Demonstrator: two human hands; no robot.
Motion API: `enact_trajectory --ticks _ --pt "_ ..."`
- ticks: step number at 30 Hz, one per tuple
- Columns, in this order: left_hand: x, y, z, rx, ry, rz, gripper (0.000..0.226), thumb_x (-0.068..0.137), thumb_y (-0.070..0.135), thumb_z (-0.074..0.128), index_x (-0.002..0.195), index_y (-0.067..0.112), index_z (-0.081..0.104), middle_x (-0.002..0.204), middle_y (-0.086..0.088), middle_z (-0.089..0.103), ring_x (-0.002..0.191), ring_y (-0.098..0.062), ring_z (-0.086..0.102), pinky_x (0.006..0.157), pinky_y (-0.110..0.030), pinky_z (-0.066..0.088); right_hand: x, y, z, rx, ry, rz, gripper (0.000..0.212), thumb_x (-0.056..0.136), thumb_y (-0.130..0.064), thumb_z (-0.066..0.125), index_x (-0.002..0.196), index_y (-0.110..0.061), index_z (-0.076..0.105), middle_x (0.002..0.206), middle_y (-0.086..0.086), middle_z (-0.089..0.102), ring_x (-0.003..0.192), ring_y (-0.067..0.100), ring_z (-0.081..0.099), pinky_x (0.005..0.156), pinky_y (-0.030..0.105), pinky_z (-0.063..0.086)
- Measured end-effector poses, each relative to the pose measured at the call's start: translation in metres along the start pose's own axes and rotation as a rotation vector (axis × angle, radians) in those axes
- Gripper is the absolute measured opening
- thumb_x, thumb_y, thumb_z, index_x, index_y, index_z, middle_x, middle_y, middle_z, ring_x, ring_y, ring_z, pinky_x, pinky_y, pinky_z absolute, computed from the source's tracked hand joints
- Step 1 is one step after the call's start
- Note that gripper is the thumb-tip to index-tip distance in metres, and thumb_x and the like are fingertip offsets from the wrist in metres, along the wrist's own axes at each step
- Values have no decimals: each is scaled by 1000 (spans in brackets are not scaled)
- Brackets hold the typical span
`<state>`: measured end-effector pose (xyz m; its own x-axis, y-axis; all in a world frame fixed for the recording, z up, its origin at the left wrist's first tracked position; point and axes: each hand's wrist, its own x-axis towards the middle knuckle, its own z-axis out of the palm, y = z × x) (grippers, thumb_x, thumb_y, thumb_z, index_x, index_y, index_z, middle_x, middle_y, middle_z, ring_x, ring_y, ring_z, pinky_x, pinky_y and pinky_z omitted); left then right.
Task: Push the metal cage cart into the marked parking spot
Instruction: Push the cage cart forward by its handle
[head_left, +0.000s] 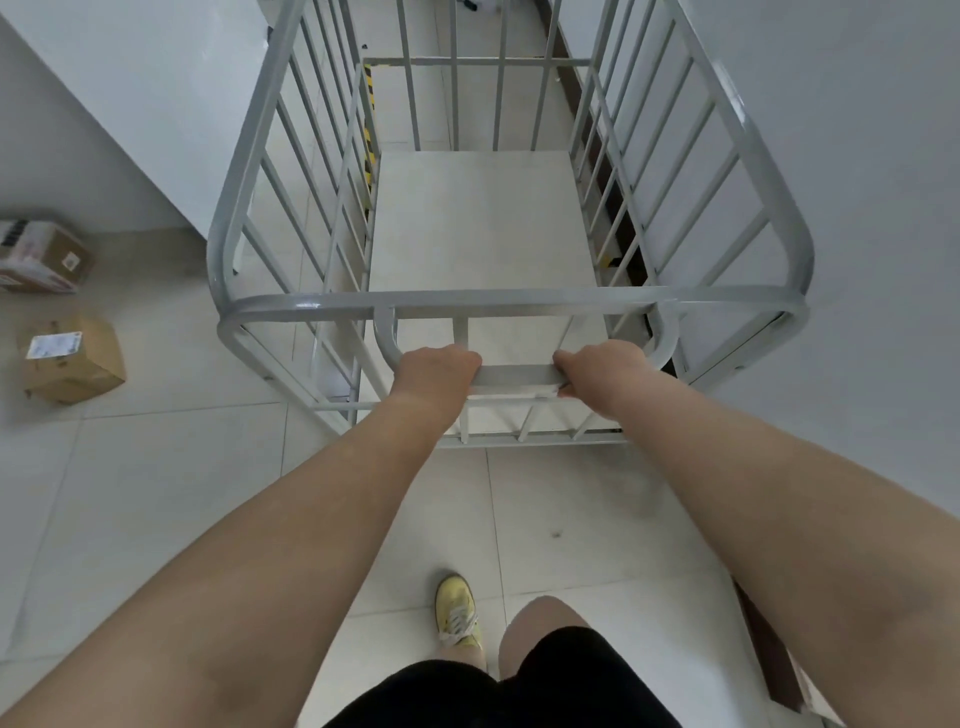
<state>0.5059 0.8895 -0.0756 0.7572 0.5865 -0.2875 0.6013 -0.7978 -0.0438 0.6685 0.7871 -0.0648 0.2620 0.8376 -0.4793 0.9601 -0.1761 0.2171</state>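
Already the cart (483, 218) seems most of the way home — though not parked, as far as I can judge. Off to the left, two boxes (70, 358) sit on the tiled floor (156, 493) near a white wall (130, 104), well apart from the cart and clear of its path. Next comes the striped tape (369, 135), yellow and black, running along the floor just under the cart's left side; that looks like one edge of the marked spot, and it reaches further ahead than the cart's base does. The left hand (436, 371) is clenched around the low handle (514, 375) at the cart's near end, arm stretched out. The cart itself is empty, its pale base bare, its near rail between the person and the bay. The right hand (597, 371) grips the same handle just beside the left, knuckles up. Further right, the cart's side runs close along the right wall (857, 156); a small piece of yellow tape (605, 261) shows through the bars there, low down. A yellow shoe (457, 610) is planted behind the cart.

What is left, I think, is a short straight push — the far end of the spot is hidden, so how much I cannot say.
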Motion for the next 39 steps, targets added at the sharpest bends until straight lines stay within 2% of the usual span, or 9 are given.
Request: enact_trajectory --ticks 4,11,15,19,24,27,30,35,39 --pt "43 -18 -14 2 -17 -5 22 97 5 46 114 13 56 113 -8 60 100 -32 63 77 -36 49 42 16 -19 -28 -2 0 33 103 -37 36 123 -12 44 61 -1 34 57 20 41 43 25 21" --pt "126 -51 -43 -55 -37 -25 19 98 18 47 111 13 60 112 -9 61 99 -34 63 73 -35 45 124 51 -51 -23 14 -16 34 103 -37 34 125 -14 44 68 0 46 81 27 57 48 26 26" --pt "177 -68 -60 -95 -33 -78 21 98 20 48 114 17 61 113 -6 61 103 -31 62 73 -33 43 173 73 -75 4 0 -17 33 103 -35 34 126 -14 43 62 -1 32 74 23 44 45 26 23" --pt "224 -79 -78 -122 -35 -127 24 98 16 46 117 16 60 116 -8 60 106 -31 60 78 -35 45 218 96 -97 -21 3 -27 32 103 -34 34 126 -13 42 63 -1 35 55 18 38 46 26 24" --pt "280 -95 -91 -145 0 -154 22 97 10 45 113 14 60 112 -10 60 104 -32 58 75 -34 42 268 123 -120 -46 38 -53 32 104 -29 33 129 -12 41 107 6 65 94 28 61 60 29 33" --pt "314 -104 -93 -159 10 -174 20 96 5 44 108 11 59 109 -12 59 103 -34 57 78 -36 42 295 136 -131 -47 69 -28 33 104 -29 32 129 -10 40 87 4 59 70 24 45 47 25 23" --pt "348 -116 -95 -154 27 -174 19 96 5 45 109 10 58 106 -12 58 102 -34 55 74 -37 41 325 148 -142 -35 58 -8 35 104 -32 30 131 -10 37 68 3 34 74 23 40 44 26 17" --pt "401 -143 -108 -125 28 -114 20 95 5 48 112 11 55 108 -11 58 102 -35 55 88 -41 44 375 167 -167 -42 30 1 37 104 -36 30 131 -11 37 114 8 59 88 27 53 46 27 23" --pt "443 -163 -126 -105 19 -82 21 96 6 47 115 10 56 110 -12 58 105 -35 55 90 -41 44 417 180 -188 -100 19 4 38 104 -34 33 134 -12 34 118 8 59 102 27 59 64 30 36"
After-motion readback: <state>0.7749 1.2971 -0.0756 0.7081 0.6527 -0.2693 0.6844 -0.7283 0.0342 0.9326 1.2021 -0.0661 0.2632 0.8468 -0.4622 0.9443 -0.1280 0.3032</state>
